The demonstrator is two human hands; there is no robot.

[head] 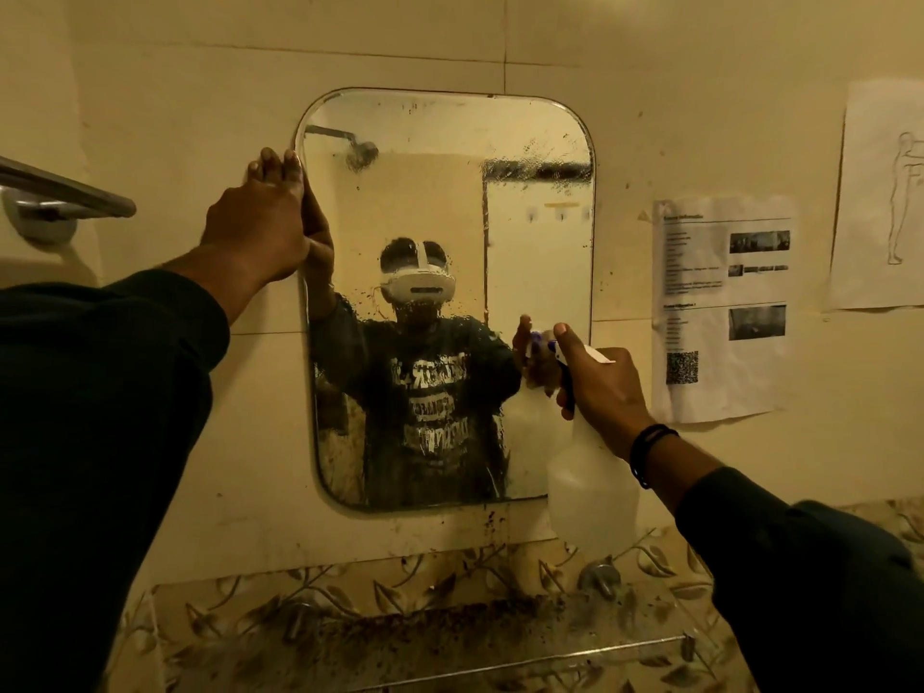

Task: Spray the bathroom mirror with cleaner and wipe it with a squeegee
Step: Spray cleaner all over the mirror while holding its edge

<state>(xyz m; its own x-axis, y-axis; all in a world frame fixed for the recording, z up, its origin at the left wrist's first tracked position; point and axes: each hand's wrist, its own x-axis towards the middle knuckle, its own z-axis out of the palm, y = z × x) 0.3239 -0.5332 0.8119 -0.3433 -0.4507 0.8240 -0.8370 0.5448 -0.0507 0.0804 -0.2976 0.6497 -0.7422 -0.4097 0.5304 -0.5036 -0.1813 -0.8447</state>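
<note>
Right now, in the head view, your right hand (600,387) grips the neck of the spray bottle (592,485) at the lower right of the mirror (440,192), forefinger lifted over the nozzle, which points left at the glass just beside it. Your left hand (265,217) lies flat with straight fingers on the mirror's upper left edge, steadying it. Droplets cover the lower half, so the drier upper glass lies up and left of the nozzle; no squeegee is in view.
</note>
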